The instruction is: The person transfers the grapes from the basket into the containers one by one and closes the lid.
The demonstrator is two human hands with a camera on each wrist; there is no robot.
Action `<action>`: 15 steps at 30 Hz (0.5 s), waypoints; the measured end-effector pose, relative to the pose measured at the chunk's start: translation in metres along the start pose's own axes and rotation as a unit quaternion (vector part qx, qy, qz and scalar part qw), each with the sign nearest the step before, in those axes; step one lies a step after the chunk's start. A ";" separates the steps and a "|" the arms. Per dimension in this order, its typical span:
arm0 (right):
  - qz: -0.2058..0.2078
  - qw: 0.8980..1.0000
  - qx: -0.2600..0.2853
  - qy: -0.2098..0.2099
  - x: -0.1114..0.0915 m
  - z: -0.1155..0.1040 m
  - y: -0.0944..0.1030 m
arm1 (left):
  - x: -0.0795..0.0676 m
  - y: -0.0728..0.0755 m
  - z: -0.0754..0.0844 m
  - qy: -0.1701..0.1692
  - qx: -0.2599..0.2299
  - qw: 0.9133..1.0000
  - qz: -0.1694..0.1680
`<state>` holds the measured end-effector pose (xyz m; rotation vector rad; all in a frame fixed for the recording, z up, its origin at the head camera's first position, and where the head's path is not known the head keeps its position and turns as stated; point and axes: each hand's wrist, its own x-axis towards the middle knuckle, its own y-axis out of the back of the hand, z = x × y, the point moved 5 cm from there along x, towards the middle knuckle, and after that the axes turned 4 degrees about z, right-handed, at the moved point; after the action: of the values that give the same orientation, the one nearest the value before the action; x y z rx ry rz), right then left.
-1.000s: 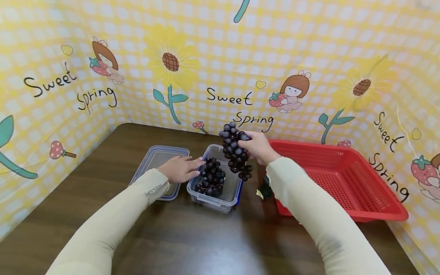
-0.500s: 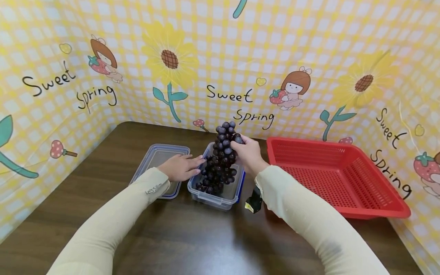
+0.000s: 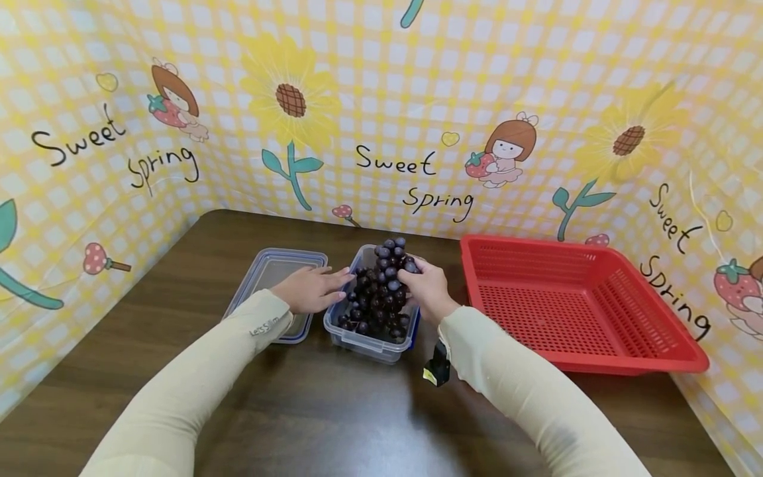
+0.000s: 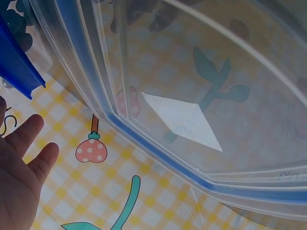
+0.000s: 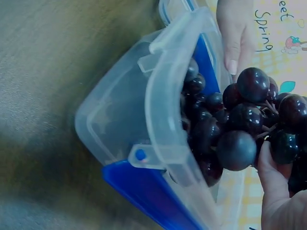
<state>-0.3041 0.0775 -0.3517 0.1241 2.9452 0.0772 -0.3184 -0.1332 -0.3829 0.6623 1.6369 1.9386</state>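
In the head view, my right hand [image 3: 430,286] grips a bunch of dark grapes [image 3: 390,265] whose lower part hangs inside a clear plastic container [image 3: 366,346] with blue side clips. Another bunch lies in that container, and the two overlap there. The right wrist view shows the thumb against the grapes [image 5: 237,149] and the container wall [image 5: 124,96] close by. My left hand [image 3: 311,290] lies with its fingers extended, fingertips at the container's left rim. Under its palm is the blue-edged clear lid [image 3: 280,268], which fills much of the left wrist view.
A red perforated basket [image 3: 554,324] stands on the right of the brown wooden table [image 3: 322,417]. A black strap with a yellow tag [image 3: 437,368] hangs at the right wrist. Yellow checked cloth [image 3: 381,99] surrounds the table at the back and sides.
My right hand has brought the grape bunch left and down, from above the container's right side into it. The left hand has stayed at the rim.
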 end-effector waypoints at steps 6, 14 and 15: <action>0.002 1.000 -0.004 -0.005 -0.002 0.009 -0.002 | -0.001 0.000 -0.001 0.004 -0.002 1.000 -0.002; -0.003 0.999 -0.036 0.010 -0.007 0.016 -0.002 | 0.001 -0.002 -0.003 0.008 0.008 1.000 -0.003; -0.003 0.999 -0.037 0.012 -0.008 0.018 -0.003 | 0.000 -0.002 -0.002 0.007 0.008 1.000 -0.002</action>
<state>-0.2935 0.0750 -0.3678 0.1032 2.9619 0.1884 -0.3203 -0.1346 -0.3847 0.6521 1.6629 1.9326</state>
